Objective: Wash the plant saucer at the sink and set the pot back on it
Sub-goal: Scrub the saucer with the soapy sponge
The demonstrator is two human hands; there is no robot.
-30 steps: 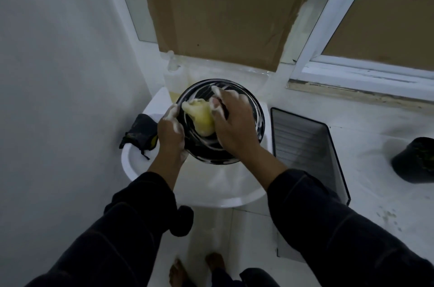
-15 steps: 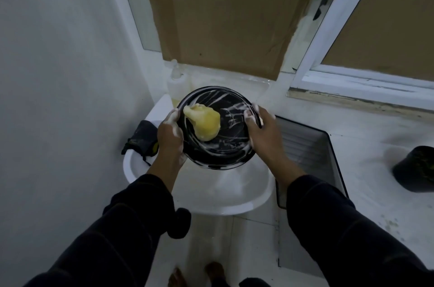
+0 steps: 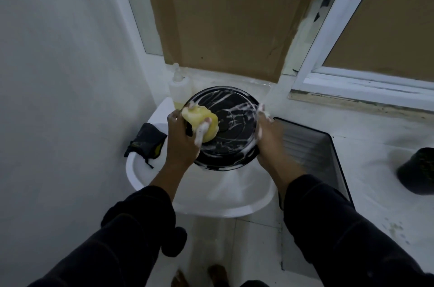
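Note:
A round black plant saucer (image 3: 232, 122), streaked with white suds, is held tilted over the white sink (image 3: 234, 202). My left hand (image 3: 183, 143) grips a yellow sponge (image 3: 202, 122) and presses it against the saucer's left part. My right hand (image 3: 270, 141) grips the saucer's right rim, its fingers soapy. The black plant pot (image 3: 416, 170) stands apart on the white ledge at the far right.
A black cloth (image 3: 146, 141) lies on the sink's left rim. A clear bottle (image 3: 179, 89) with yellow liquid stands behind the saucer. A dark-framed ribbed tray (image 3: 312, 148) lies right of the sink. Cardboard (image 3: 223, 12) covers the window behind. A white wall is close on the left.
My right hand left the sponge and took the saucer's right rim. My left hand shifted from the left rim to grip the sponge on the saucer.

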